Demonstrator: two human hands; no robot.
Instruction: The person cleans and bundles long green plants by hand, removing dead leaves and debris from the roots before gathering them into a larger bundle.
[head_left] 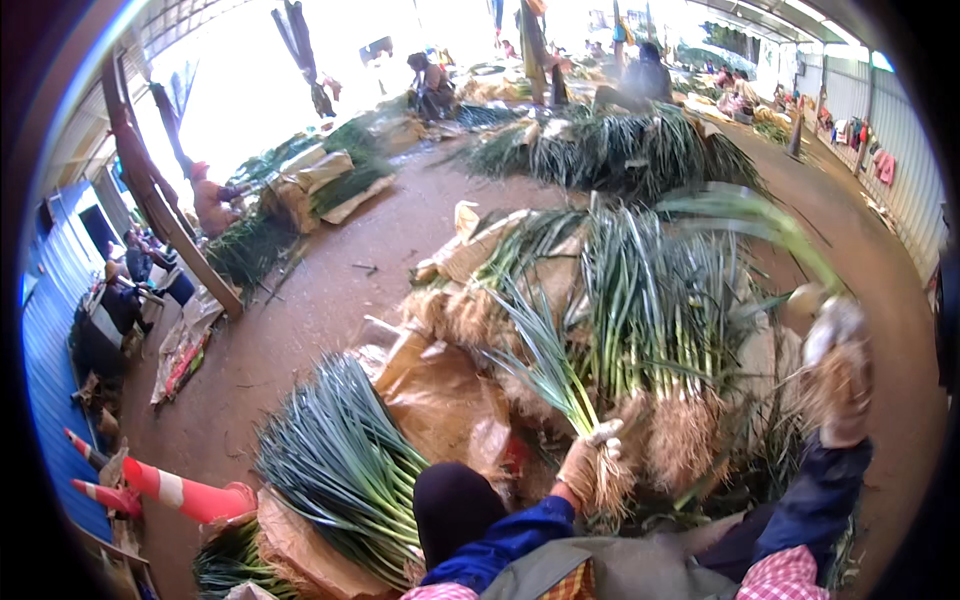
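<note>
Gripping just above the tan, stringy roots [612, 488] was judged steadiest for the slim bundle of green-leaved onions [553, 372] before the broad green-leaved pile [650, 300], clamped by the fingers of the pale-gloved left hand [583, 460], while long green stalks [785, 229] appeared clamped in the blurred right hand [836, 335].

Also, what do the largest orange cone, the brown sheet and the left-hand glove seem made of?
Cone: probably plastic, smooth-looking, with a pale band. Brown sheet: likely thin plastic, glossy and creased. Glove: perhaps fabric, looking dull; any weave is too small to see.
</note>
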